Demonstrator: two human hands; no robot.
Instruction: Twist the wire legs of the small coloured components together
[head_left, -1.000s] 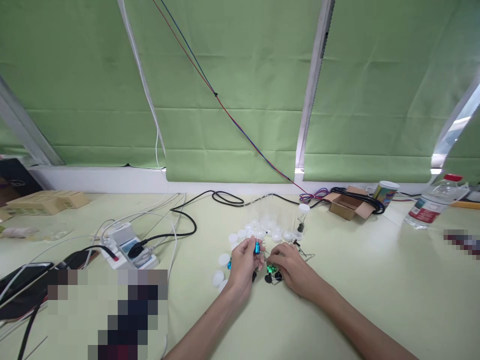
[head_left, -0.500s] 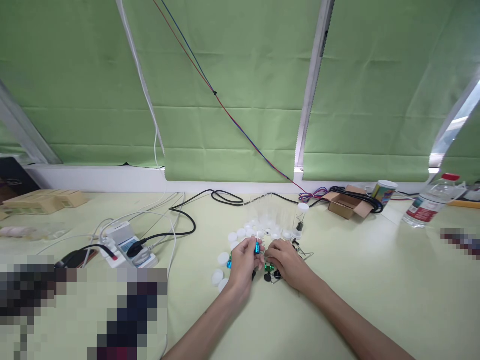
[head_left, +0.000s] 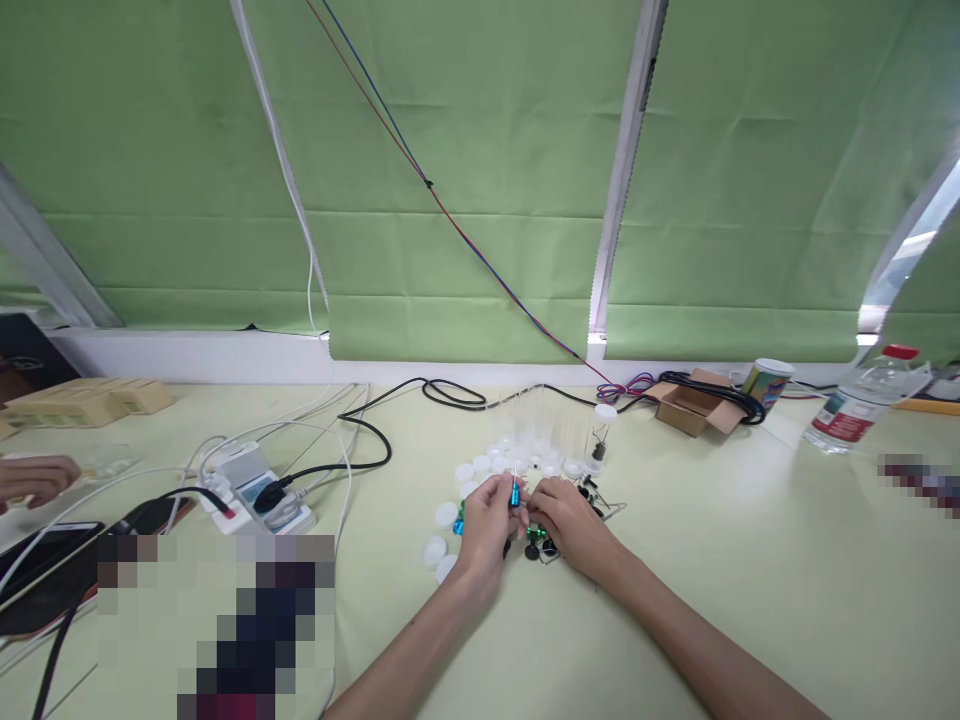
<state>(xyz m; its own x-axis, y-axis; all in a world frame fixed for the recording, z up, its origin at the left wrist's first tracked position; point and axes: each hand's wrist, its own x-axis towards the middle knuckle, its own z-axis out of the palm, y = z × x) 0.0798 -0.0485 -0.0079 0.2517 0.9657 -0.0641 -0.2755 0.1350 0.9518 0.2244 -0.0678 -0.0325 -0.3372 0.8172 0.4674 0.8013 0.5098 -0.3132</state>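
Note:
My left hand (head_left: pixel 491 515) is closed on a small shiny blue piece with a thin metal rod (head_left: pixel 514 495), held with the rod upward. Close beside it is my right hand (head_left: pixel 564 515), its fingers bent down over the pile; what they grip, if anything, is hidden. Just under its fingertips shows a shiny green piece (head_left: pixel 535 532). Small black pieces with bent metal rods (head_left: pixel 550 548) lie around that hand. White round caps (head_left: pixel 445 516) spread to the left and behind my hands. Another blue piece (head_left: pixel 458 526) lies partly behind my left wrist.
Clear tubes (head_left: pixel 536 420) stand behind the caps; one capped tube (head_left: pixel 601 438) contains a black piece. At the back right are an open cardboard box (head_left: pixel 694 405) and a water bottle (head_left: pixel 855 405). A power strip (head_left: pixel 255 495) with cables and another person's hand (head_left: pixel 37 480) are left.
My right hand has shifted slightly left, closer to my left hand. Another person's hand has come into view at the far left, and a phone shows there now.

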